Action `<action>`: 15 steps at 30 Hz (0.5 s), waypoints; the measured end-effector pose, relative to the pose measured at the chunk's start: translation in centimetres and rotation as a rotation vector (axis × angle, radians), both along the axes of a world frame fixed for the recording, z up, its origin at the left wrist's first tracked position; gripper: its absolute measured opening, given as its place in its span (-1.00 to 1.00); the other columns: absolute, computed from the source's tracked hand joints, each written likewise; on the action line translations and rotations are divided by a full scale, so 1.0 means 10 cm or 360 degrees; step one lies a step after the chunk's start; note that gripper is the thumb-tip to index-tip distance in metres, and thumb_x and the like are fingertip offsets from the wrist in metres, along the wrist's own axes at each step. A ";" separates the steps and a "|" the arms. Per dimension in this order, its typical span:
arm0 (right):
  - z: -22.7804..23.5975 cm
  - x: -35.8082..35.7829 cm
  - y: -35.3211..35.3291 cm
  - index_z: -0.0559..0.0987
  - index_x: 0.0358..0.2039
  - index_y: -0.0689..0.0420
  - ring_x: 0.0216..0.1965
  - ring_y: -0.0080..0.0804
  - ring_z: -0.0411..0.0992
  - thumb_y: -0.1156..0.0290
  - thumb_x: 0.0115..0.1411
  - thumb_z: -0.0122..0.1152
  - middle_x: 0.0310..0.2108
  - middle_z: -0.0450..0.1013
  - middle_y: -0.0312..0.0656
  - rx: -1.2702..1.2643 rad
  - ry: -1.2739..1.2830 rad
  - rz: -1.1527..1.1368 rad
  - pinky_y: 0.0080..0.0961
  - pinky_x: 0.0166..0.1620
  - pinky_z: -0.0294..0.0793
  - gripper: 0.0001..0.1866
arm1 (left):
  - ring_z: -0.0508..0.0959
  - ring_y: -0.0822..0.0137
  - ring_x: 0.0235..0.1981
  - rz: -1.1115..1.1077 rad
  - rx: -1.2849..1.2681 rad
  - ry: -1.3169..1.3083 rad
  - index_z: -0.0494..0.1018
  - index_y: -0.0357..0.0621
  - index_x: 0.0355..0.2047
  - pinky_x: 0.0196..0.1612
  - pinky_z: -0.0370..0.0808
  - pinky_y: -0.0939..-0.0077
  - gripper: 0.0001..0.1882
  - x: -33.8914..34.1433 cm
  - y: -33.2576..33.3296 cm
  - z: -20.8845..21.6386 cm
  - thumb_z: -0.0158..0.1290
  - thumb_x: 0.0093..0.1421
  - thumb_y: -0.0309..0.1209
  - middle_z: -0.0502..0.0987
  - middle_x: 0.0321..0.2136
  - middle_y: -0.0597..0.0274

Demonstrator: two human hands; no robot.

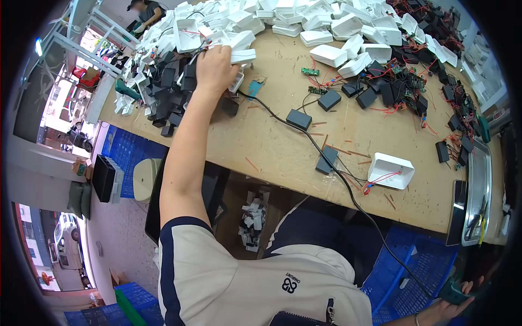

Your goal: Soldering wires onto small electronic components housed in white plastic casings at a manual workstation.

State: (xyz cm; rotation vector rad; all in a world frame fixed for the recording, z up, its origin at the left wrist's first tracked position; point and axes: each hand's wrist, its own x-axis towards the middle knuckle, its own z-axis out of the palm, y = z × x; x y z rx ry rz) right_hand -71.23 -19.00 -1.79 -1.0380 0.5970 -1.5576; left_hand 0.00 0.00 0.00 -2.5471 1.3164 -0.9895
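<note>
A brown tabletop spreads across a workroom, with blue crates beneath it at the lower right. A broad heap of white housings covers its far side; a mass of dark blocks lies to the left. At the right edge sits a long metal tray.

The left grip reaches over the far left, fingers bent down among the white housings and thin wires, just beside a white housing; whether it grasps anything I cannot tell. The right grip, low at the right, is clenched around a teal tool, held off the tabletop, beyond its near edge. From there a black cable crosses the tabletop toward the left grip.

Near the front edge stands a single white box with red wires inside, a dark block to its left. Farther back lies a small green circuit board, and thin brown sticks are scattered between.
</note>
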 end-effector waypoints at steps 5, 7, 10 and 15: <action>0.01 0.04 0.02 -0.02 0.13 0.33 -0.41 -0.58 0.12 0.34 0.12 -0.01 -0.51 0.08 -0.32 -0.0015 0.0082 0.0061 -0.65 -0.19 0.12 -0.35 | 0.44 0.16 -0.38 -0.0133 -0.0275 -0.0084 0.31 -0.12 -0.45 -0.31 0.34 0.32 -0.69 0.19 0.30 -0.02 0.11 -0.17 -0.26 0.42 -0.45 0.18; 0.02 0.09 0.05 -0.02 0.12 0.34 -0.41 -0.58 0.12 0.34 0.12 -0.01 -0.51 0.09 -0.32 -0.0041 0.0115 -0.0005 -0.67 -0.20 0.11 -0.35 | 0.44 0.14 -0.38 -0.0160 -0.0286 -0.0062 0.31 -0.15 -0.43 -0.30 0.36 0.31 -0.68 0.22 0.37 0.01 0.12 -0.16 -0.27 0.42 -0.44 0.15; 0.03 0.07 0.04 -0.03 0.13 0.35 -0.40 -0.58 0.12 0.33 0.12 -0.01 -0.50 0.09 -0.31 -0.0068 0.0151 -0.0038 -0.70 -0.21 0.11 -0.34 | 0.44 0.10 -0.33 -0.0241 -0.0350 -0.0007 0.32 -0.20 -0.39 -0.31 0.38 0.31 -0.64 0.26 0.45 0.05 0.15 -0.17 -0.30 0.44 -0.40 0.10; 0.15 0.12 0.02 0.06 0.06 0.41 -0.45 -0.57 0.14 0.39 0.08 0.02 -0.52 0.11 -0.29 -0.0110 0.0092 -0.0191 -0.70 -0.30 0.15 -0.40 | 0.42 0.03 -0.29 -0.0223 -0.0335 0.0177 0.32 -0.28 -0.33 -0.26 0.37 0.29 -0.60 0.27 0.54 0.13 0.13 -0.12 -0.28 0.43 -0.36 -0.01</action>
